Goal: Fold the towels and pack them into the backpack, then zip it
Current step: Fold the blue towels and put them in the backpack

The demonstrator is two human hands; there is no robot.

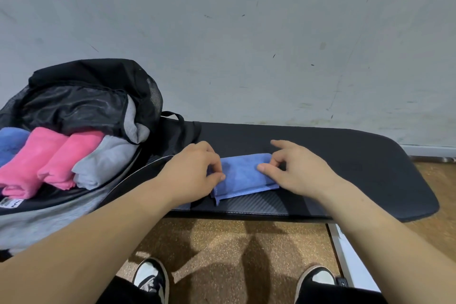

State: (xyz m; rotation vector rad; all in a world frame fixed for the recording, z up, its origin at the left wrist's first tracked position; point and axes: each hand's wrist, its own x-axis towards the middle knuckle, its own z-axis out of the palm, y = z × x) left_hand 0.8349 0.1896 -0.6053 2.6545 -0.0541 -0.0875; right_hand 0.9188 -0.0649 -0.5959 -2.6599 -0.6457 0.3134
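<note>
Bright, even overhead light casts soft shadows on the floor (209,242), with slight overall softness and wide-angle curving of the bench (345,168) edge.

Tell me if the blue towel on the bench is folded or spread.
Folded. The small blue microfibre towel lies as a compact rectangle on the black padded bench, layered edges showing along its near side.

Backpack label (11,203): txt illegible.
</note>
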